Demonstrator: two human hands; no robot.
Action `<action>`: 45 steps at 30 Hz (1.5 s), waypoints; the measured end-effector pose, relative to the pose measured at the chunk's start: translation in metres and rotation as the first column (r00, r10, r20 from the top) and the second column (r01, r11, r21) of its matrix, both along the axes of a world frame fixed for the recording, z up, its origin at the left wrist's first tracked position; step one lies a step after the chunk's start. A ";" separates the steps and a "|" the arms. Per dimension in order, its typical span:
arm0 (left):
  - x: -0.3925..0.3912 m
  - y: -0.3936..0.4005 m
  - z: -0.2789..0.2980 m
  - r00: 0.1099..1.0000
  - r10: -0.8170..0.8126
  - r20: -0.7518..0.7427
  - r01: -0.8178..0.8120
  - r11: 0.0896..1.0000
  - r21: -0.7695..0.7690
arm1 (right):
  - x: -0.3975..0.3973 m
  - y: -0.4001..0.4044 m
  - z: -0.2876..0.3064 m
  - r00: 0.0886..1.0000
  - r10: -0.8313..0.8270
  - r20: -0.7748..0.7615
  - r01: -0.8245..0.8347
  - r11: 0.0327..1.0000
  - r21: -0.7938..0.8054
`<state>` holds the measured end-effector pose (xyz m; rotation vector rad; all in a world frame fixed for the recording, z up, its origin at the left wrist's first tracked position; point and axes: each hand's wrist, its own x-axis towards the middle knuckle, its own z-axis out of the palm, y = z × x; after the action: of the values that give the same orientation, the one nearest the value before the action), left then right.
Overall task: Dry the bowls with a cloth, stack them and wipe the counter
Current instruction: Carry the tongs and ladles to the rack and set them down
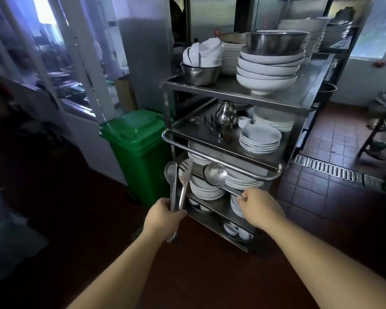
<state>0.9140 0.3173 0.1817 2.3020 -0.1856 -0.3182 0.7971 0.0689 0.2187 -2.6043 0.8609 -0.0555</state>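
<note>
White bowls (pixel 266 71) atop the cart, well above both grips.

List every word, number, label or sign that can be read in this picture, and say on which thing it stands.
No text can be read.
Red marks on the metal wall behind the cart: too blurred to read.
Green bin, bowls, plates: no writing visible.

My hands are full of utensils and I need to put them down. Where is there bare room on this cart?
The middle shelf is bare at its front left, between the rail, the steel jug and the saucer stack. The top shelf has a strip in front of the big bowl stack. The lower shelves are packed with plates.
</note>
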 end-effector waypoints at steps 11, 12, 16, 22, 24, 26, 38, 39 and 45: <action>0.135 0.016 -0.002 0.997 -0.062 -0.049 0.062 0.998 -0.017 | 0.116 0.024 -0.017 0.999 -0.053 -0.008 0.053 0.999 -0.008; 0.145 0.013 -0.004 0.997 -0.064 -0.050 0.063 0.998 -0.014 | 0.125 0.021 -0.018 0.998 -0.053 -0.014 0.053 0.999 -0.008; 0.182 -0.005 -0.012 0.995 -0.091 -0.049 0.092 0.995 0.024 | 0.160 0.001 -0.021 0.996 -0.073 -0.052 0.072 0.997 -0.009; 0.238 -0.050 -0.015 0.995 -0.093 -0.024 0.094 0.995 0.034 | 0.214 -0.051 -0.029 0.996 -0.074 -0.039 0.075 0.997 0.024; 0.258 -0.066 -0.010 0.996 -0.093 -0.016 0.094 0.993 0.065 | 0.231 -0.071 -0.031 0.997 -0.065 -0.043 0.067 0.997 0.047; 0.278 -0.083 -0.003 0.994 -0.105 0.000 0.104 0.988 0.115 | 0.248 -0.091 -0.032 0.997 -0.060 -0.045 0.063 0.996 0.056; 0.391 -0.180 0.007 0.948 -0.317 0.036 0.290 0.902 0.319 | 0.317 -0.171 -0.047 0.991 -0.129 -0.018 0.130 0.987 0.089; 0.402 -0.189 0.006 0.938 -0.346 0.033 0.316 0.889 0.331 | 0.321 -0.175 -0.048 0.989 -0.146 -0.024 0.148 0.985 0.086; 0.472 -0.240 0.003 0.841 -0.523 0.139 0.404 0.777 0.482 | 0.350 -0.188 -0.057 0.959 -0.283 -0.020 0.284 0.954 0.091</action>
<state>1.3860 0.0770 0.1849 2.7201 -0.9278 -0.3196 1.1468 -0.1187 0.1612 -2.3779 1.2054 -0.0831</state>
